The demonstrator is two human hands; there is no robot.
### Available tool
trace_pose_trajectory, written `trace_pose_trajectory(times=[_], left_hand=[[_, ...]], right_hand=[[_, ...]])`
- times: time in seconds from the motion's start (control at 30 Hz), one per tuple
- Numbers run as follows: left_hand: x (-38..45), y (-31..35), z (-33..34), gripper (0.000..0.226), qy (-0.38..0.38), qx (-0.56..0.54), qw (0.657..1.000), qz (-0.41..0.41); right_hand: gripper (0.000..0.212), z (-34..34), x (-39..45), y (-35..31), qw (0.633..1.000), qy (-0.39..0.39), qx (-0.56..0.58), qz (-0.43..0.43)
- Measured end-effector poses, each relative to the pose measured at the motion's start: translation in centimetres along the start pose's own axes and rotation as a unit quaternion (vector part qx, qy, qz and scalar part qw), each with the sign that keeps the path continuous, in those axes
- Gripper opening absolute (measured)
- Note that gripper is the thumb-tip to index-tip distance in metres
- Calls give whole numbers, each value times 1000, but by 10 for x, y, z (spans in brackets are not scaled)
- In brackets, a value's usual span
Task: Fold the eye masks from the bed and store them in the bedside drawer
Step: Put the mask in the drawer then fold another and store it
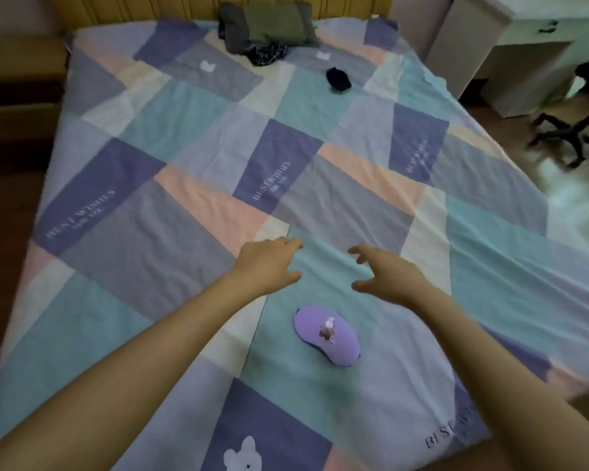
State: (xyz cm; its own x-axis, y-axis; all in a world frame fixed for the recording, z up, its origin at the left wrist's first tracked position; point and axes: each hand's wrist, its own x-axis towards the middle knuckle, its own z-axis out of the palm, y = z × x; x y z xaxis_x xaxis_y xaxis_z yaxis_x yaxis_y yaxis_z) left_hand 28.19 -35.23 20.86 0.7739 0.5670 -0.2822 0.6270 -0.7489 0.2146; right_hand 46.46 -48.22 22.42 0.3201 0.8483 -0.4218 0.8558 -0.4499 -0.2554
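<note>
A purple eye mask (327,335) with a small animal figure on it lies flat on the patchwork bedspread (191,205), near the bed's front. A black eye mask (338,79) lies far back, near the pillow. My left hand (267,263) and my right hand (386,278) hover over the bedspread just beyond the purple mask, fingers loosely spread, holding nothing. Neither hand touches a mask.
A dark pillow and folded clothes (269,28) sit at the headboard. A wooden bedside cabinet (17,96) stands at the left, its dark drawer gap showing. A white desk (524,45) and a black office chair (572,130) stand on the right.
</note>
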Motion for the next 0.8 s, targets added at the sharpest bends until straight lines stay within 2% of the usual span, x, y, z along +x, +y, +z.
trace_pose_trajectory(times=[0.13, 0.3, 0.4, 0.47, 0.5, 0.57, 0.67, 0.73, 0.8], left_hand=[[45, 5, 70, 55, -38, -25, 999, 3], [85, 16, 174, 63, -110, -47, 993, -16], [87, 30, 231, 65, -144, -74, 986, -35], [84, 39, 253, 61, -134, -99, 985, -53], [83, 42, 259, 61, -120, -117, 984, -59], [84, 44, 262, 59, -93, -172, 978, -77], [89, 43, 249, 52, -62, -290, 948, -117], [95, 40, 234, 37, -1, -386, 911, -148], [104, 32, 219, 30, 56, -449, 876, -169]], right_hand=[[67, 65, 63, 37, 997, -71, 26, 9], [83, 162, 112, 72, 987, -151, 37, 27], [88, 208, 123, 88, 982, -173, 56, 48], [82, 226, 126, 96, 981, -173, 75, 53], [75, 230, 127, 98, 979, -164, 109, 50], [64, 230, 128, 100, 960, -121, 251, 38], [55, 211, 128, 96, 888, -19, 459, 21], [52, 198, 130, 93, 852, 49, 520, 15], [55, 187, 131, 93, 838, 93, 537, 23]])
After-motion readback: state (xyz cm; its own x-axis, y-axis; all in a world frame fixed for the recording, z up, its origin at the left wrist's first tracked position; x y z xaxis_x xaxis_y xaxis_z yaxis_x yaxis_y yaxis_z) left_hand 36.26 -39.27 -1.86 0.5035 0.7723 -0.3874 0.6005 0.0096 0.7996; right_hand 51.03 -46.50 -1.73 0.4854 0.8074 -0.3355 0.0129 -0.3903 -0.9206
